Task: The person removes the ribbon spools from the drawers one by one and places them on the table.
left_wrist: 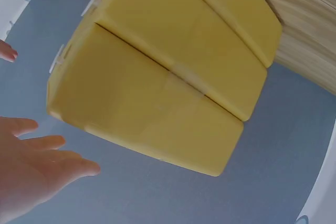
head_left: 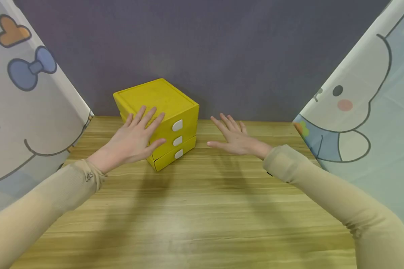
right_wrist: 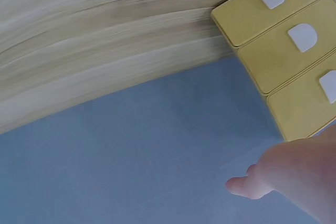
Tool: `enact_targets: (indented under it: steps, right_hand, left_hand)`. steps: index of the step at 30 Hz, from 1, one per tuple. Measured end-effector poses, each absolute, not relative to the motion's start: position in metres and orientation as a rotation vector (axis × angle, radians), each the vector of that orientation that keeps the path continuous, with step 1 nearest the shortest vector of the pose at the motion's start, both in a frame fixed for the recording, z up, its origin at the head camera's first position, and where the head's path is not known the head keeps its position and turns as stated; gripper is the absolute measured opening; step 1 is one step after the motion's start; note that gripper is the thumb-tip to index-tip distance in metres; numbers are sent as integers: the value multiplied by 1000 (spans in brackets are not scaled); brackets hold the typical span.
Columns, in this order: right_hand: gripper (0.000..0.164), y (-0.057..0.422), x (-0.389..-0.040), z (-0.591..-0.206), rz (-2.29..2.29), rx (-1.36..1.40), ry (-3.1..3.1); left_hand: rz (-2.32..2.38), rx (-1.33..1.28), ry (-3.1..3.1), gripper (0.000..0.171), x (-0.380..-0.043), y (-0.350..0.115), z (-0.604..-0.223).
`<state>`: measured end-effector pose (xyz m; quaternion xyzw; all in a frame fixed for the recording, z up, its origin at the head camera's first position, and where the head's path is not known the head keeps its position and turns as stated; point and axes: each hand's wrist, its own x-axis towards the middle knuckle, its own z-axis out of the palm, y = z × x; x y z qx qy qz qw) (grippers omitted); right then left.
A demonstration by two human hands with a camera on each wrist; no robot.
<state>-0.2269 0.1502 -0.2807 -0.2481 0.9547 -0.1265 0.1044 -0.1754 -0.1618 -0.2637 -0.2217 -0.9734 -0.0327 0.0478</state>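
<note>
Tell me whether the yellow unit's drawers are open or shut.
Shut. In the right wrist view, all three drawer fronts sit flush, and the head view shows none jutting from the yellow unit.

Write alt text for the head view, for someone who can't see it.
A person's left hand and right hand, spread and holding nothing, hover over a wooden table. Partly behind the left hand stands a yellow box with three white handles.

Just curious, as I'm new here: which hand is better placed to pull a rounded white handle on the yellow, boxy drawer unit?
Probably the right hand: it's open, on the side the white handles face. The left hand is by the plain side of the yellow drawer unit.
</note>
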Motion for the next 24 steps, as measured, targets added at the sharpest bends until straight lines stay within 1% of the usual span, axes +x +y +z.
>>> enact_targets:
  steps: [12, 20, 24]
  right_hand:
    - [83, 124, -232, -291, -514, -823, 2806]
    - [83, 109, -236, -297, -687, -766, 2720]
    - [80, 103, -238, -298, -770, -755, 2668]
  left_hand:
    - [-14, -698, -2945, 76, -182, -177, -265]
    - [10, -753, -2916, 82, -185, -183, -272]
    - [17, -776, -2877, 83, -189, -185, -276]
